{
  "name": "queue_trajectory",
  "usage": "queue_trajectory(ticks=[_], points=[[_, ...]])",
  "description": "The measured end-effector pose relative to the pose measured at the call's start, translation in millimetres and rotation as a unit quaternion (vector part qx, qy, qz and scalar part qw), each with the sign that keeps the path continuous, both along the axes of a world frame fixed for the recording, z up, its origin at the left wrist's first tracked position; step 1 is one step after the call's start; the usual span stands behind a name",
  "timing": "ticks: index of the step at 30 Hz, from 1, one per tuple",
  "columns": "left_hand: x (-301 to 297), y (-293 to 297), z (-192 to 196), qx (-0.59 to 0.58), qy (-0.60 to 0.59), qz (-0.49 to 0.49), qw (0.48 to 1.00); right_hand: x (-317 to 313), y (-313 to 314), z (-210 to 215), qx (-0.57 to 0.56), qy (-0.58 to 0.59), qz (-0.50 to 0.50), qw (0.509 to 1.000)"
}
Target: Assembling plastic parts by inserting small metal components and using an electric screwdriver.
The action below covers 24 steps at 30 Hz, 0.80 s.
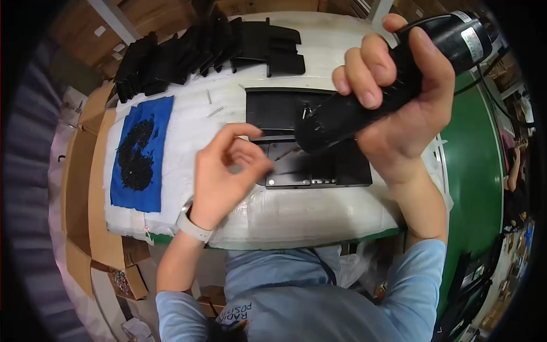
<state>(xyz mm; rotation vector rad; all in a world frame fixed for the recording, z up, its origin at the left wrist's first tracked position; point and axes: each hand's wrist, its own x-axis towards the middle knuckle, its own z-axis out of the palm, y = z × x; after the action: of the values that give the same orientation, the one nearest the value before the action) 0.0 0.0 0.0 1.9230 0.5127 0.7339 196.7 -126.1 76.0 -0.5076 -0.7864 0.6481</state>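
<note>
My right hand [399, 97] grips a black electric screwdriver [364, 97], tilted with its tip down over a flat black plastic panel [342, 171] on the white-wrapped table [296, 211]. My left hand [225, 171] hovers at the panel's left edge, thumb and fingers pinched together; whether a small screw sits between them is too small to tell. A blue cloth [142, 188] to the left carries a heap of small black screws [135, 154].
A row of black plastic parts [199, 51] lies along the table's far edge. A few loose metal pins [212, 105] rest near them. Cardboard boxes [85, 188] stand at the left. A green surface [476, 171] and a cable [490, 68] run at the right.
</note>
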Motion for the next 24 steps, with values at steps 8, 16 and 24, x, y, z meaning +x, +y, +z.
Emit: queue_trajectory(ticks=[8,16,24], points=[[-26.8,78.8,-9.5,0.454,0.165,0.166,0.860,2.8,-4.8,6.1,-0.002,-0.013,0.030,0.999],[26.0,99.8,-9.7,0.384,0.200,0.029,0.901,27.3,31.4,-10.5,0.116,-0.040,0.177,0.977],[23.4,46.7,21.7,0.210,0.073,0.048,0.974,-4.4,-2.6,-4.8,0.082,-0.029,0.116,0.989]])
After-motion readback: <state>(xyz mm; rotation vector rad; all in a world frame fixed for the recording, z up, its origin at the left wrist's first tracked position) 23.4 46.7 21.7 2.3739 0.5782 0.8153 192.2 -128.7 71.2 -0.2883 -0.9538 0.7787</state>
